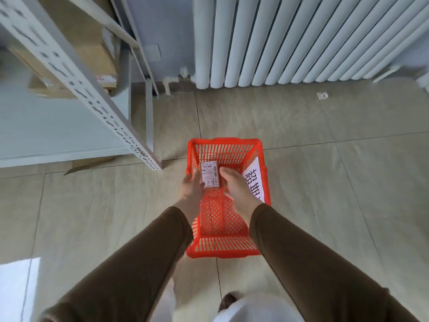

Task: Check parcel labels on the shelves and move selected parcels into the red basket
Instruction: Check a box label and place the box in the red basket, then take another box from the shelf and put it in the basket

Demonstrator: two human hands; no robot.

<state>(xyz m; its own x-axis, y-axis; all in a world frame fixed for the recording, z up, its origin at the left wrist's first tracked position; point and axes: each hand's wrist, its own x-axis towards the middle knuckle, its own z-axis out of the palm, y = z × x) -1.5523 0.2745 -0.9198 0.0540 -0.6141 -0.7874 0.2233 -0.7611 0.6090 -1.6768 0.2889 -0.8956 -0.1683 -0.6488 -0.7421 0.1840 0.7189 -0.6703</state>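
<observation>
A red plastic basket (224,248) stands on the tiled floor in front of me, with a white sign with black characters (254,180) on its right wall. Above the basket's far half I hold a small cardboard parcel (210,174) with a white printed label facing up. My left hand (191,185) grips the parcel along its left side. My right hand (234,185) is beside the parcel's right edge, fingers curled near it; whether they touch it is unclear. Nothing else shows on the basket's mesh bottom.
A white metal shelf unit (69,73) stands at the left, with cardboard boxes (92,59) on its shelves. A flat piece of cardboard (89,163) lies under its lowest shelf. A white radiator (301,38) runs along the far wall. My feet are below, near the basket.
</observation>
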